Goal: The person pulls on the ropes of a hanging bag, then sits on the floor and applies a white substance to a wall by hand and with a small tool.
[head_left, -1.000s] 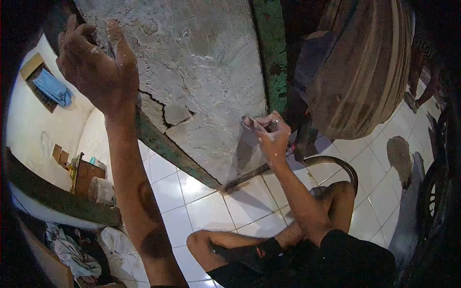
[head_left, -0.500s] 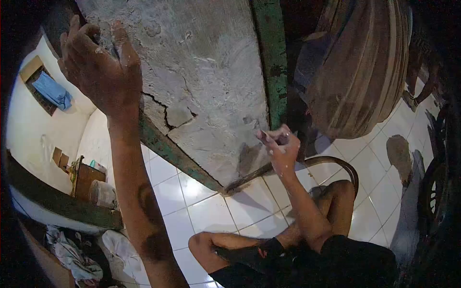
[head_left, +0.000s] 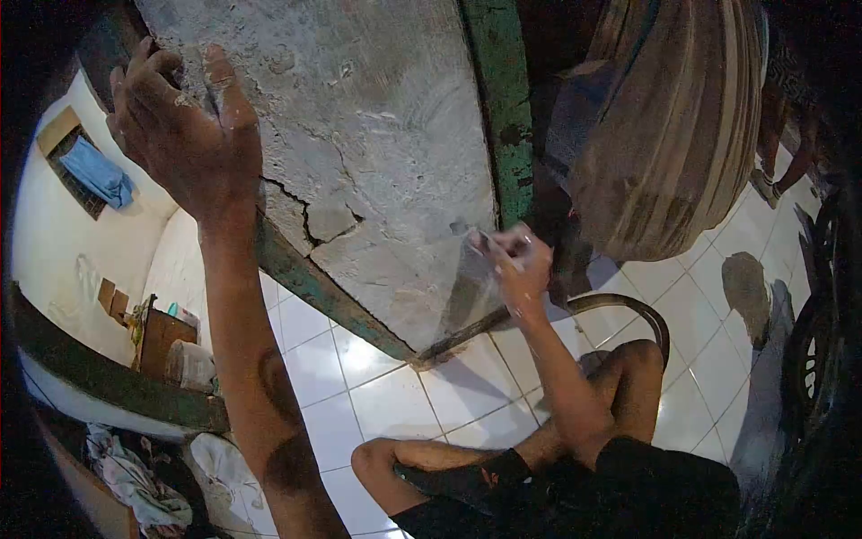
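Note:
My left hand (head_left: 193, 144) rests at the upper left against the edge of a rough, plastered wall section (head_left: 386, 162), fingers apart and thumb stretched along the surface. My right hand (head_left: 521, 269) is by the wall's lower right part, its fingers bent into a pinch and smeared with white. Whatever is between those fingertips is too small or blurred to name. Dark cracks run across the plaster between the two hands. Worn green frame strips (head_left: 505, 117) border the wall section on both sides.
White floor tiles (head_left: 386, 395) lie below, around my folded legs. A striped brown cloth (head_left: 669, 144) hangs at the right, with a curved dark tube (head_left: 637, 305) under it. A wheel (head_left: 808, 359) stands far right. Clothes (head_left: 144, 485) lie lower left. Another person's feet (head_left: 768, 184) show upper right.
My right hand has moved a little left and up, closer to the plaster, still pinched. My left hand stays at the wall's edge, and the view has shifted slightly.

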{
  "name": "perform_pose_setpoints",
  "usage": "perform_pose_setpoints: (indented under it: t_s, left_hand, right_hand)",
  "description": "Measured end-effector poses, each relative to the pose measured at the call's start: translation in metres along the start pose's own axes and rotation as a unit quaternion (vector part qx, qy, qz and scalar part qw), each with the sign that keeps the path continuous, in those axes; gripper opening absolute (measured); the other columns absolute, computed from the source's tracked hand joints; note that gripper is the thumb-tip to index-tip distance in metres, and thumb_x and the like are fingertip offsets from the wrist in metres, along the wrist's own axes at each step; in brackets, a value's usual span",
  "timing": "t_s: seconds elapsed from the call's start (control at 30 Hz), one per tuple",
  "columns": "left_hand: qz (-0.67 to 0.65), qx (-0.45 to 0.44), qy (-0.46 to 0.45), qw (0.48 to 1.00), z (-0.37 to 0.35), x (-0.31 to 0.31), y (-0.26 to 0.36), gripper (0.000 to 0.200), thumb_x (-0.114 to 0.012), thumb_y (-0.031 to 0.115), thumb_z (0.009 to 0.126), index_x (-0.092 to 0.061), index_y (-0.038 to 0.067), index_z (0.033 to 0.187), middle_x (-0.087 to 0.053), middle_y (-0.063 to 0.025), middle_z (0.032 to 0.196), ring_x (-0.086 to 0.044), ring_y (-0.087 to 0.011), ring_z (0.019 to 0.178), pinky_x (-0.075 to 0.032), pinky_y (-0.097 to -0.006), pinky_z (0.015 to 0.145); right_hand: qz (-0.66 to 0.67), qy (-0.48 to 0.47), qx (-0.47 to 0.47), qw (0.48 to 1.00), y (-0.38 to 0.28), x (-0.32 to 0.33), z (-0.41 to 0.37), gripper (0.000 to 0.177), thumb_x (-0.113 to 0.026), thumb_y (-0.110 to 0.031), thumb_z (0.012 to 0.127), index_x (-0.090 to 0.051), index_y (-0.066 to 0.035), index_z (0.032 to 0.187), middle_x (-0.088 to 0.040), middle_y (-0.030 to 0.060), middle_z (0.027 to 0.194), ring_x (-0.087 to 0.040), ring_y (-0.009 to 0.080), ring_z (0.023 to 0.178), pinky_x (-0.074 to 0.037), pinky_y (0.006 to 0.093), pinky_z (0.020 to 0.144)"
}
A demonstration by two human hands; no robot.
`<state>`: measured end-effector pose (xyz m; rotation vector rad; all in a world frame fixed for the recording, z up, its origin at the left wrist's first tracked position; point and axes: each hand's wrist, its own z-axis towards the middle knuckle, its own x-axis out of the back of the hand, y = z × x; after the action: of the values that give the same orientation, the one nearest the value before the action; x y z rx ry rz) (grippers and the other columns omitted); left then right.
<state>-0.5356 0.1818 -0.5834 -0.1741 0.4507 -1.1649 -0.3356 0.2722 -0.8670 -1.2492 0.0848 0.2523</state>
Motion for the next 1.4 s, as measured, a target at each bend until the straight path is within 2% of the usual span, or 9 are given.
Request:
perform_pose_setpoints:
  t_s: [0.03,0.27,0.57,0.83,0.93,0.97,1.17,1.27,1.4]
  left_hand:
    - [0.001,-0.007,0.005,1.000,0.003,0.002,0.003,0.031,-0.063,0.029,0.086,-0.051,0.006,0.103,-0.055,-0.0126,0.112,-0.049,-0.0318,0.108,-0.032,-0.0440,0.096]
    - [-0.020,0.024,-0.021,0.999,0.000,0.001,0.002,0.030,-0.060,0.033,0.087,-0.048,0.010,0.102,-0.053,-0.0115,0.121,-0.042,-0.0329,0.121,-0.026,-0.0474,0.103]
    - [-0.012,0.026,-0.029,0.999,0.000,0.003,0.004,0.030,-0.060,0.033,0.088,-0.048,0.010,0.104,-0.053,-0.0109,0.122,-0.041,-0.0328,0.122,-0.025,-0.0471,0.104]
    - [-0.024,0.012,-0.022,0.999,0.000,0.000,-0.002,0.029,-0.061,0.031,0.087,-0.049,0.010,0.103,-0.055,-0.0109,0.117,-0.044,-0.0317,0.118,-0.028,-0.0468,0.102]
    - [-0.001,0.010,-0.001,1.000,0.002,0.000,0.004,0.028,-0.061,0.029,0.087,-0.049,0.009,0.102,-0.055,-0.0101,0.116,-0.045,-0.0312,0.116,-0.030,-0.0467,0.100]
    - [0.012,0.009,0.003,1.000,0.001,0.001,0.005,0.028,-0.062,0.029,0.087,-0.049,0.009,0.102,-0.055,-0.0098,0.115,-0.046,-0.0310,0.115,-0.030,-0.0467,0.099]
    - [-0.026,0.008,-0.019,0.999,0.000,0.003,0.001,0.028,-0.061,0.029,0.087,-0.049,0.008,0.102,-0.055,-0.0102,0.115,-0.046,-0.0316,0.115,-0.029,-0.0464,0.100]
    - [0.000,-0.011,-0.006,1.000,0.001,0.000,-0.002,0.029,-0.061,0.029,0.086,-0.049,0.008,0.102,-0.055,-0.0104,0.114,-0.046,-0.0313,0.113,-0.029,-0.0451,0.099]
    - [-0.008,0.000,-0.011,1.000,-0.002,-0.001,-0.001,0.029,-0.060,0.031,0.087,-0.049,0.008,0.102,-0.055,-0.0111,0.112,-0.047,-0.0311,0.111,-0.030,-0.0447,0.097]
  right_hand:
    - [-0.062,0.037,0.180,0.981,0.008,-0.009,0.012,0.019,-0.073,-0.004,0.074,-0.056,-0.001,0.069,-0.056,0.0039,0.066,-0.053,0.0099,0.066,-0.043,0.0255,0.059]
    - [0.076,-0.031,0.086,0.993,0.021,0.015,-0.010,0.013,-0.057,0.015,0.074,-0.052,0.003,0.074,-0.053,0.0047,0.071,-0.064,0.0165,0.081,-0.055,0.0324,0.081]
    - [0.188,-0.009,0.032,0.982,0.011,-0.003,-0.019,0.020,-0.069,0.005,0.074,-0.050,-0.002,0.069,-0.055,0.0037,0.072,-0.054,0.0129,0.066,-0.045,0.0270,0.063]
    - [-0.093,-0.023,0.196,0.976,-0.002,-0.006,0.010,0.015,-0.062,0.008,0.079,-0.053,0.001,0.069,-0.056,0.0056,0.077,-0.056,0.0098,0.065,-0.049,0.0251,0.065]
    - [0.106,-0.008,0.080,0.991,0.004,0.004,-0.016,0.017,-0.065,0.005,0.080,-0.053,0.000,0.068,-0.055,0.0043,0.075,-0.050,0.0079,0.059,-0.044,0.0228,0.060]
    - [-0.038,-0.018,0.120,0.992,0.005,0.012,-0.013,0.017,-0.065,0.004,0.081,-0.054,0.000,0.069,-0.055,0.0038,0.074,-0.057,0.0096,0.063,-0.049,0.0239,0.063]
    - [-0.003,-0.015,0.103,0.995,0.012,0.002,0.002,0.019,-0.066,0.005,0.078,-0.050,-0.002,0.069,-0.054,0.0027,0.074,-0.062,0.0118,0.073,-0.055,0.0272,0.072]
    - [0.197,-0.010,0.071,0.978,0.011,0.012,-0.013,0.019,-0.066,0.005,0.078,-0.050,-0.001,0.069,-0.055,0.0028,0.075,-0.061,0.0110,0.072,-0.055,0.0271,0.073]
    - [-0.046,-0.002,0.106,0.993,0.022,-0.003,0.019,0.015,-0.071,0.003,0.073,-0.058,-0.001,0.078,-0.051,0.0046,0.071,-0.060,0.0137,0.075,-0.044,0.0278,0.064]
